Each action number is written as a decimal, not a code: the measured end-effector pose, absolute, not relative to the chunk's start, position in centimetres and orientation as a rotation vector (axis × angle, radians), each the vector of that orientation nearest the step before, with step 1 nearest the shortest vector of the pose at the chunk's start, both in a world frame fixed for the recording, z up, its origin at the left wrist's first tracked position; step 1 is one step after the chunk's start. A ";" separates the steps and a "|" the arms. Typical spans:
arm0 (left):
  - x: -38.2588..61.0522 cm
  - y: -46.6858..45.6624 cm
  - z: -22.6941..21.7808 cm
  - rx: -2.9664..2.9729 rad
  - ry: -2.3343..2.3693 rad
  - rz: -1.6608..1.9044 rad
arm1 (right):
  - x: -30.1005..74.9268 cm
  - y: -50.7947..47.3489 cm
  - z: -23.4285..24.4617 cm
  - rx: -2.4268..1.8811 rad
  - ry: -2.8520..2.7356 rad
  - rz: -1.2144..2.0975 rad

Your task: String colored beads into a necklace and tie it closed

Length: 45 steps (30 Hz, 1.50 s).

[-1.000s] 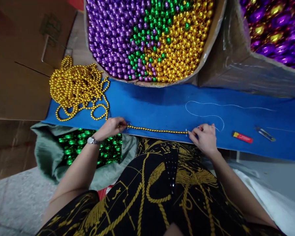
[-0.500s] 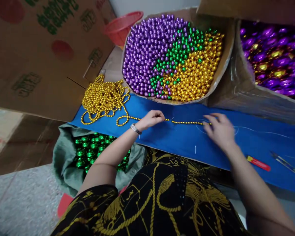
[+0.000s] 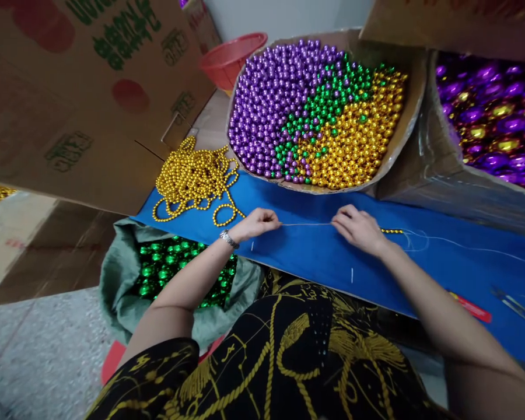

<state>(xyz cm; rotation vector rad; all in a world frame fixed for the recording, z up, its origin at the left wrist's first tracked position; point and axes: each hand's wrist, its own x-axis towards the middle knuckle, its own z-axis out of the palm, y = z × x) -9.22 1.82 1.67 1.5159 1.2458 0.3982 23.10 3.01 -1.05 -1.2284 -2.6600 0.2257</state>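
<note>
A thin bare thread runs taut between my two hands, above the blue cloth. My left hand pinches one end of this stretch, close to a loop of gold bead string from the heap. The other end is pinched by my right hand. A short row of gold beads shows just right of that hand, and loose thread trails on from it. The tangled heap of gold bead strings lies at the left of the cloth.
Behind the hands stands a carton of purple, green and gold beads, beside another with shiny purple and gold ones. A red basket sits farther back. Green beads fill a sack below left. A red-handled cutter and snips lie right.
My right hand has moved left toward my left hand and closed on the thread. Bare thread now spans the gap where gold beads showed. The whole view has shifted slightly.
</note>
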 end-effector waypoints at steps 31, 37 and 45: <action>-13.8 3.5 1.2 1.563 1.594 0.296 | 49.9 -16.5 -1.9 -2.691 -1.768 -0.104; -13.4 2.8 2.0 1.521 1.524 0.369 | 50.3 -16.1 -2.4 -2.661 -1.771 -0.068; -13.0 2.5 2.2 1.431 1.405 0.556 | 33.6 -6.3 0.1 -1.796 -2.185 0.202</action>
